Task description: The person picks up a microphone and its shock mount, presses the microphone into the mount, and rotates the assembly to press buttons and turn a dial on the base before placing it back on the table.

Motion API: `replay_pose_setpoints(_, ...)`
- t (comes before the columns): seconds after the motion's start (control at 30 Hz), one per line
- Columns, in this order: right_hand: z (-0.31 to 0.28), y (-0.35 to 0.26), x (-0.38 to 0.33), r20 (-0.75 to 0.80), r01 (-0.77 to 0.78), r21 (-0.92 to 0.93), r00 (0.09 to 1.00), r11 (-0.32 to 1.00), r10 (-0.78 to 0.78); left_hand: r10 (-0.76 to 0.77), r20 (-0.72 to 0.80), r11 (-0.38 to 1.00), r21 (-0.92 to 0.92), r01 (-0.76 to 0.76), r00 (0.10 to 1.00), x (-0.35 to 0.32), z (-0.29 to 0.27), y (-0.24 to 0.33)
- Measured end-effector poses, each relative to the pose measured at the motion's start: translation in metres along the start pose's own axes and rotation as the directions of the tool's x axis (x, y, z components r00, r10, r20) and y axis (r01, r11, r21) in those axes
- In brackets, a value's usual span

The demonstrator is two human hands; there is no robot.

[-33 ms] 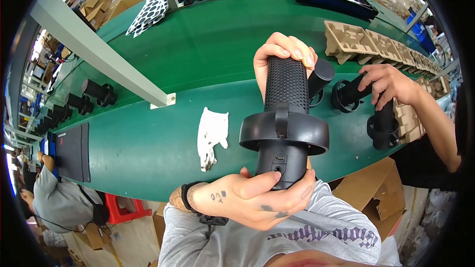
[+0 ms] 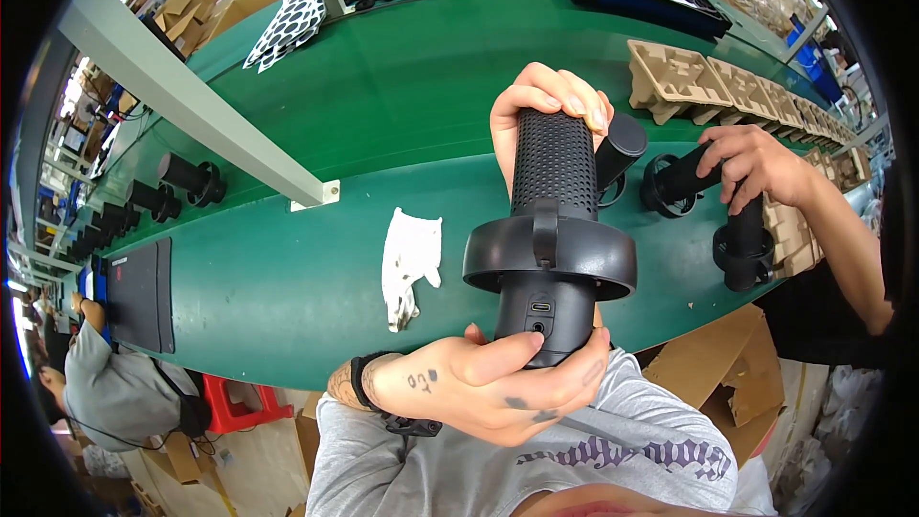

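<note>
A black microphone (image 2: 553, 168) with a perforated grille and a ring-shaped collar is held up in front of me. My left hand (image 2: 507, 383), tattooed and with black bands at the wrist, grips its base from below. The thumb rests beside a small round jack, under a slot-shaped port. Behind the grille's upper end, my right hand (image 2: 552, 96) curls its fingers over the top; its palm and most of its forearm are hidden. Another black microphone (image 2: 624, 139) stands partly concealed behind the held one. On the green bench lies a white glove (image 2: 412, 263) with dark smudges.
At right, a co-worker's hand (image 2: 761, 163) touches black microphones (image 2: 742, 244). Brown moulded pulp trays (image 2: 675, 77) line the far right. A grey metal post (image 2: 191, 86) rises at left. Several microphones (image 2: 191, 177) and a dark flat case (image 2: 141, 292) sit further left.
The co-worker's hand and the microphones under it have shifted slightly to the right. My hands and the held microphone show no visible movement.
</note>
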State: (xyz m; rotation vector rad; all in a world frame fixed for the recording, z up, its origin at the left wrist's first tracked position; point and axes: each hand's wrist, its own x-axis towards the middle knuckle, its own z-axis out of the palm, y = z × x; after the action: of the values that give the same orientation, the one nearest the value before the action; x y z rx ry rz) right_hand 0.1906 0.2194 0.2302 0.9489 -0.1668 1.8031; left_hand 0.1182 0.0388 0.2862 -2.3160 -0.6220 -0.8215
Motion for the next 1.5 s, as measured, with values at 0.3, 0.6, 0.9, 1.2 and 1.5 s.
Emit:
replay_pose_setpoints(0.3,-0.01,0.01,0.003,-0.047,-0.072,0.141,0.996,0.987,0.079,-0.038,-0.032,0.999,-0.011,0.037,0.999,-0.007,0.007,0.001)
replay_pose_setpoints(0.6,-0.014,-0.001,0.005,-0.025,-0.041,0.105,0.999,0.994,0.044,-0.031,-0.032,0.999,-0.021,0.031,0.999,0.0,0.008,-0.001)
replay_pose_setpoints(0.9,-0.015,0.002,0.001,-0.03,-0.054,0.154,0.998,0.987,0.06,-0.045,-0.012,0.999,-0.012,0.045,0.999,0.001,0.008,0.002)
replay_pose_setpoints(1.2,0.003,-0.025,0.011,-0.097,-0.037,0.176,0.994,0.984,0.055,0.112,-0.15,0.987,-0.1,-0.127,0.982,0.003,0.024,-0.028)
replay_pose_setpoints(1.5,0.079,0.024,0.012,0.05,0.148,-0.473,0.989,0.868,-0.141,-0.109,-0.168,0.943,-0.329,0.049,0.98,0.011,-0.007,-0.055)
